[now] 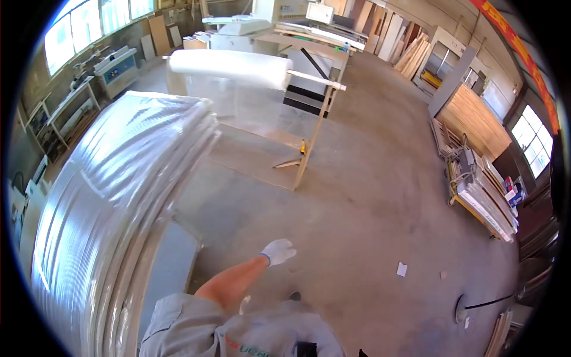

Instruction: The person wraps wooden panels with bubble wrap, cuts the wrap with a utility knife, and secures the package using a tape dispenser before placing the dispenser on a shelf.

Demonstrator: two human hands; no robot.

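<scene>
My left hand (pixel 278 252), in a white glove with a blue cuff, reaches out over the concrete floor with its fingers stretched and nothing in them. Nearest to it, on the left, stands a tall stack of panels (pixel 113 196) wrapped in clear, shiny plastic film. Ahead, a big roll of clear film (pixel 229 67) lies across a wooden stand (pixel 310 143) on a white tube (pixel 318 79). A yellow-handled tool (pixel 303 147) rests by the stand's post. Hand and stack are apart. My right hand is not in view.
On the right stands a cart (pixel 485 202) loaded with boards. A dark round-based stand (pixel 461 309) and a scrap of paper (pixel 402 269) are on the floor there. Machines (pixel 238 33) and leaning boards (pixel 389 37) line the back, with a workbench (pixel 71 98) far left.
</scene>
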